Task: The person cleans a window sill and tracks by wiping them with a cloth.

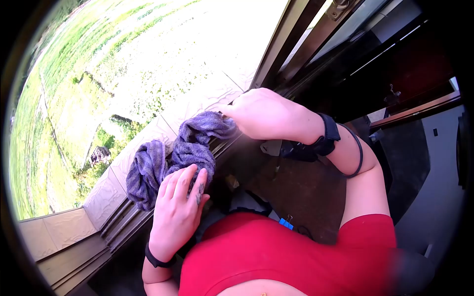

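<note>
A bunched, twisted purple-grey striped cloth lies along the window sill and its frame, one thick fold hanging at the left. My left hand rests on the lower part of this cloth, its fingers stretched out over the folds and the thumb apart. Dark marks show on one of its fingers. Farther up, my right hand is closed on the upper end of the cloth, at the edge of the tiled sill. Its fingertips are mostly hidden behind the back of the hand.
Window tracks run along the sill below the cloth. A dark window frame rises at the upper right. Outside, a bright green field lies far below. A blue binder clip shows beside my red shirt.
</note>
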Demonstrator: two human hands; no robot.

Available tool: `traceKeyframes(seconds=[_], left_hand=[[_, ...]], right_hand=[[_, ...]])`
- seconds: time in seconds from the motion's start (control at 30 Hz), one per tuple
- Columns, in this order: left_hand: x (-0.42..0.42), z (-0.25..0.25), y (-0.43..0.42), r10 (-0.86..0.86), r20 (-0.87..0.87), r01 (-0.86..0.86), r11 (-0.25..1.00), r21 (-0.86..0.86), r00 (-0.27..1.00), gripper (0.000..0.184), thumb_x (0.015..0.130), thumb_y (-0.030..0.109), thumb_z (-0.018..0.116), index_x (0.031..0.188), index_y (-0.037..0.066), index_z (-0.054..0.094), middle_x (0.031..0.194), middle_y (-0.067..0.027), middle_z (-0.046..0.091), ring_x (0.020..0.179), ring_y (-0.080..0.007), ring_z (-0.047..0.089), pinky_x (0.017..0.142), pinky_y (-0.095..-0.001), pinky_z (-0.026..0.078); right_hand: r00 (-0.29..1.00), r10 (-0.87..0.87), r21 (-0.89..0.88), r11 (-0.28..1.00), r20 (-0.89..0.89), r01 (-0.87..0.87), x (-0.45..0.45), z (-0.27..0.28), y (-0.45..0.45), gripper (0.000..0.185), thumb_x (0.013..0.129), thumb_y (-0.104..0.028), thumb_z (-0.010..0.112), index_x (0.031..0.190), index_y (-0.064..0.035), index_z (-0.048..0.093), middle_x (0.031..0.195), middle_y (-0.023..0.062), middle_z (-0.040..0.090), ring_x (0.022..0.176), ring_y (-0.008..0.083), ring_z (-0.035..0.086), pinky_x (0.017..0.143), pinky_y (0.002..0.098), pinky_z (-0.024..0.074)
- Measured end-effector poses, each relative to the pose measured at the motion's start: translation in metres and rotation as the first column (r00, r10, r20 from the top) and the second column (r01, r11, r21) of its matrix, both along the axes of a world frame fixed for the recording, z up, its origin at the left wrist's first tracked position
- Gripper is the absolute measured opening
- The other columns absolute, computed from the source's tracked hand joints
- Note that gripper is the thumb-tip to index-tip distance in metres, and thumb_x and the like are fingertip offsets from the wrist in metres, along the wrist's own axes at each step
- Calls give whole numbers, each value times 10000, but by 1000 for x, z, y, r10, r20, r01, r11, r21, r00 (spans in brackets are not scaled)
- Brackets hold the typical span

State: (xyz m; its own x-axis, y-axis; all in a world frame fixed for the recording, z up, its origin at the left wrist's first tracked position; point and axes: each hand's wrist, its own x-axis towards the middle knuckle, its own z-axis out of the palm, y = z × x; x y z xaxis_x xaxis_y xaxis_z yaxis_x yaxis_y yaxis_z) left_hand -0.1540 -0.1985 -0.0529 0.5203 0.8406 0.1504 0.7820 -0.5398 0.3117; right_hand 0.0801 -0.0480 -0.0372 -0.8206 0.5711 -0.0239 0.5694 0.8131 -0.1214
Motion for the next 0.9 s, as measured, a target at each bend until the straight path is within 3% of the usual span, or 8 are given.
traceKeyframes(seconds=[0.07,0.17,0.23,0.47,0.67,0.77,0.83,0.9], left_hand=[[-2,18,1,-27,-18,27,999,-18,999,458,824,99,652,1263,5,562,1252,-151,527,1169,-313,514,1020,-438,396],[13,44,17,-81,-98,80,997,-14,992,458,779,-20,606,1233,28,572,1240,-146,539,1141,-326,534,978,-437,429],[27,55,35,-138,-167,139,990,-5,976,470,771,-32,570,1237,30,571,1250,-147,537,1165,-318,523,1002,-420,416],[53,13,130,-289,-196,273,956,-104,937,528,763,31,623,1286,24,553,1232,-145,561,1159,-284,520,999,-367,414],[81,13,166,-404,-326,284,889,-359,855,297,769,98,670,1054,20,640,995,-145,628,1011,-308,585,899,-406,471],[94,7,174,-143,-347,79,978,-193,927,205,775,94,655,963,13,639,926,-164,638,938,-338,607,857,-438,485],[100,5,186,-73,75,68,995,69,994,222,779,73,631,986,-6,628,921,-195,632,905,-372,609,828,-451,493],[114,0,193,-47,68,42,997,68,997,259,782,65,625,1023,-28,618,958,-202,638,924,-386,608,831,-448,494]], right_hand=[[979,64,396,918,-192,18,11,14,22,254,799,-30,590,1047,4,631,899,131,615,871,280,622,764,361,513],[974,191,850,527,-120,1,21,36,61,197,771,-103,607,955,-46,649,847,46,594,855,190,608,757,302,502],[995,94,913,407,-42,-1,24,30,69,53,761,-130,608,792,-105,642,833,9,618,849,153,608,763,291,480],[1000,18,911,411,-11,2,39,19,85,32,743,-154,616,729,-159,645,706,-39,614,802,135,619,722,268,473],[987,152,921,389,-45,-18,35,19,90,38,710,-142,612,683,-147,638,691,-27,627,754,134,621,691,262,476],[978,203,929,368,-51,-28,36,15,92,46,711,-145,608,678,-153,638,697,-20,631,751,137,623,697,260,476],[972,215,921,389,-93,2,33,14,93,47,709,-147,607,678,-151,642,701,-13,638,749,139,626,704,256,475],[963,237,925,378,-127,29,34,10,95,61,711,-155,604,668,-148,647,695,-15,641,753,141,629,712,259,475]])
